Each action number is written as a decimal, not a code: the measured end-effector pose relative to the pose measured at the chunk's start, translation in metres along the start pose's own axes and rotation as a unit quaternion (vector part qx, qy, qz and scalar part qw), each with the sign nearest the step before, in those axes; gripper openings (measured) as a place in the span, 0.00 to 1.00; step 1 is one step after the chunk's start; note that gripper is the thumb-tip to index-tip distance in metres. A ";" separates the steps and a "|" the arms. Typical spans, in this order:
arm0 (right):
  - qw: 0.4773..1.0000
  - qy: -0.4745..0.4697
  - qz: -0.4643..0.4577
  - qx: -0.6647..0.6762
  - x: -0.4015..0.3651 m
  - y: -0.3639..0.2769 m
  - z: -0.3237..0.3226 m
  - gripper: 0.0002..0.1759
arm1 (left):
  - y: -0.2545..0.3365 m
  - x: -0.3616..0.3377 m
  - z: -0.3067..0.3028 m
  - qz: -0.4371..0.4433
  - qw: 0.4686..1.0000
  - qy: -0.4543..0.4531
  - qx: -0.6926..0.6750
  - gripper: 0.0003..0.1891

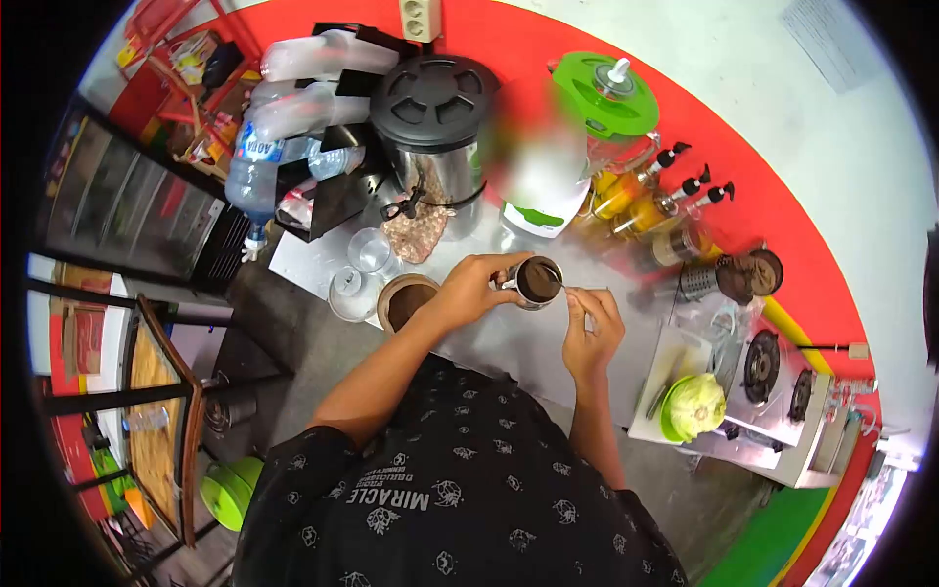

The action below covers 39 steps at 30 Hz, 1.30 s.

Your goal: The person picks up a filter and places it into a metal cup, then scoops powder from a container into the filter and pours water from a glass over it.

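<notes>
My left hand (472,291) is wrapped round the side of a small metal cup (521,297) over the counter. Dark brown contents (537,280), powder or thick liquid, show inside it. Between the pinched fingers of my right hand (593,331) is the handle of a thin spoon (558,285), whose far end dips into the cup. A round container of brown powder (411,299) sits left of the cup, partly covered by my left forearm. Beside it stand a clear plastic cup (369,250) and a clear lidded jar (352,296).
A steel drum with a black lid (435,103) and a white appliance (548,186), partly blurred, stand behind. Pump bottles (636,201), a green-lidded jug (611,98) and a grater (698,282) line the wall. Cabbage (697,406) and a stove (761,364) are at right.
</notes>
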State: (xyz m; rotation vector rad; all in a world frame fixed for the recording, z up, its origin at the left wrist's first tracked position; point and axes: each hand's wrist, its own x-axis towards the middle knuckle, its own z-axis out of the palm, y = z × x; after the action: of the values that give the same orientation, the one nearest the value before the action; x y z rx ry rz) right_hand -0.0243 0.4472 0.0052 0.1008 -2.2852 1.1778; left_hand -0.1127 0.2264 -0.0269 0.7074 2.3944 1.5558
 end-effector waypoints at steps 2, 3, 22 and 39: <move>1.000 0.020 0.016 -0.001 -0.002 0.000 0.004 0.06 | -0.004 0.003 0.004 0.004 0.998 -0.013 -0.054 0.41; 0.999 0.035 0.023 0.006 -0.001 0.001 0.007 0.06 | -0.002 0.007 0.003 0.003 0.999 -0.006 -0.038 0.42; 0.978 0.026 0.181 0.098 -0.008 -0.005 0.042 0.14 | -0.050 0.035 0.034 0.077 0.993 -0.034 -0.083 0.50; 0.984 -0.015 0.174 0.045 0.001 -0.029 0.036 0.11 | -0.001 0.015 -0.054 0.009 0.987 -0.162 0.018 0.63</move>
State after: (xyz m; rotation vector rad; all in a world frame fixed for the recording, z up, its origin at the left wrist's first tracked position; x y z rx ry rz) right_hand -0.0318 0.4025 0.0101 -0.2593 -2.3378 1.4632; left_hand -0.1486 0.1897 -0.0030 0.9145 2.1838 1.2915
